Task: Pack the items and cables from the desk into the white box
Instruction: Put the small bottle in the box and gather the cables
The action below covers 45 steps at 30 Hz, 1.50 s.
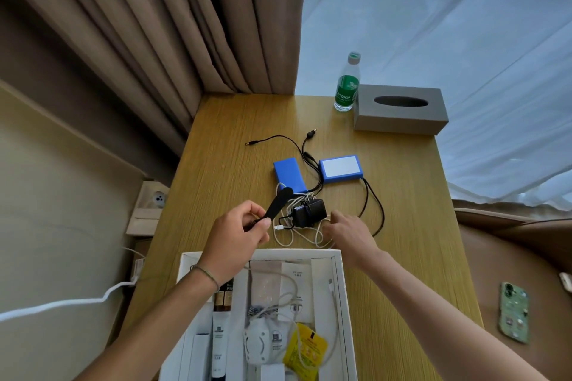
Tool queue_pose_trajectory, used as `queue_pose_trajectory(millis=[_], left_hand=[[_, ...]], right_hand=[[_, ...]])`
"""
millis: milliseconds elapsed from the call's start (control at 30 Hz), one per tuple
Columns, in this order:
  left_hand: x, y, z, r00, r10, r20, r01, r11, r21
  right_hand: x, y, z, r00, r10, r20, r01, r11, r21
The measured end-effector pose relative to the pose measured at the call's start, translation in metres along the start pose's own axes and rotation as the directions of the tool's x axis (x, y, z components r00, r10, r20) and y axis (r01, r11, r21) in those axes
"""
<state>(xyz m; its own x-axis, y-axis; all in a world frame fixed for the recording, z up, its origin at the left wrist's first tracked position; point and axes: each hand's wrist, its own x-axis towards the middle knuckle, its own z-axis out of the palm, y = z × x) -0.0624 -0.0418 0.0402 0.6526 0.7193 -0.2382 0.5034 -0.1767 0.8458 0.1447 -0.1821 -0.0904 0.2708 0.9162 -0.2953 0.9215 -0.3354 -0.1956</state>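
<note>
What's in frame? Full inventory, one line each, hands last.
desk: 1, light wood, centre
white box: 1, open, near desk edge, holding tubes, packets, white cable
blue packs: 2, mid desk, black leads attached
black adapter: 1, on desk between the hands
white cable: tangled by the adapter
water bottle: 1, green label, far desk
tissue box: 1, grey, beside bottle
phone: 1, green case, on brown seat to the right
curtains: brown, behind desk
left hand: holds flat black item
right hand: on the white cable
</note>
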Motion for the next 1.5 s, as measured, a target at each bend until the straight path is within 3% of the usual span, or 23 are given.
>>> queue_pose_trajectory(millis=[367, 567, 633, 800, 1000, 1167, 1233, 1333, 1433, 1500], left_hand=[[-0.035, -0.006, -0.008, 0.999, -0.022, 0.048, 0.021, 0.999, 0.040], [-0.046, -0.019, -0.001, 0.983, -0.053, 0.179, 0.031, 0.992, 0.123], [-0.047, -0.025, 0.003, 0.976, -0.070, 0.204, 0.036, 0.985, 0.167], [-0.047, -0.050, 0.018, 0.958, -0.106, 0.267, -0.005, 0.924, 0.383], [-0.048, -0.065, 0.039, 0.956, -0.070, 0.285, -0.107, 0.822, 0.559], [-0.051, -0.062, 0.048, 0.961, 0.039, 0.272, -0.200, 0.777, 0.597], [-0.054, -0.049, 0.044, 0.967, 0.127, 0.220, -0.227, 0.818, 0.528], [-0.060, -0.014, 0.029, 0.971, 0.225, 0.085, -0.238, 0.949, 0.205], [-0.051, 0.026, 0.011, 0.965, 0.248, -0.088, -0.256, 0.963, -0.089], [-0.038, 0.054, 0.000, 0.967, 0.231, -0.109, -0.248, 0.952, -0.179]], right_hand=[[0.006, 0.004, 0.015, 0.994, -0.095, -0.055, 0.086, 0.986, -0.140], [0.002, 0.005, 0.021, 0.991, -0.123, -0.049, 0.110, 0.971, -0.212], [0.000, 0.005, 0.017, 0.995, -0.083, -0.053, 0.075, 0.988, -0.134], [-0.009, 0.002, -0.006, 0.989, 0.114, -0.091, -0.087, 0.963, 0.256], [-0.029, -0.012, -0.060, 0.936, 0.302, -0.183, -0.079, 0.686, 0.724], [-0.043, -0.031, -0.106, 0.892, 0.373, -0.256, -0.010, 0.581, 0.814], [-0.045, -0.039, -0.126, 0.869, 0.388, -0.307, 0.023, 0.588, 0.808], [-0.049, -0.048, -0.157, 0.850, 0.374, -0.371, 0.100, 0.577, 0.810], [-0.053, -0.056, -0.186, 0.836, 0.337, -0.433, 0.215, 0.525, 0.824], [-0.054, -0.062, -0.205, 0.825, 0.298, -0.480, 0.283, 0.518, 0.807]])
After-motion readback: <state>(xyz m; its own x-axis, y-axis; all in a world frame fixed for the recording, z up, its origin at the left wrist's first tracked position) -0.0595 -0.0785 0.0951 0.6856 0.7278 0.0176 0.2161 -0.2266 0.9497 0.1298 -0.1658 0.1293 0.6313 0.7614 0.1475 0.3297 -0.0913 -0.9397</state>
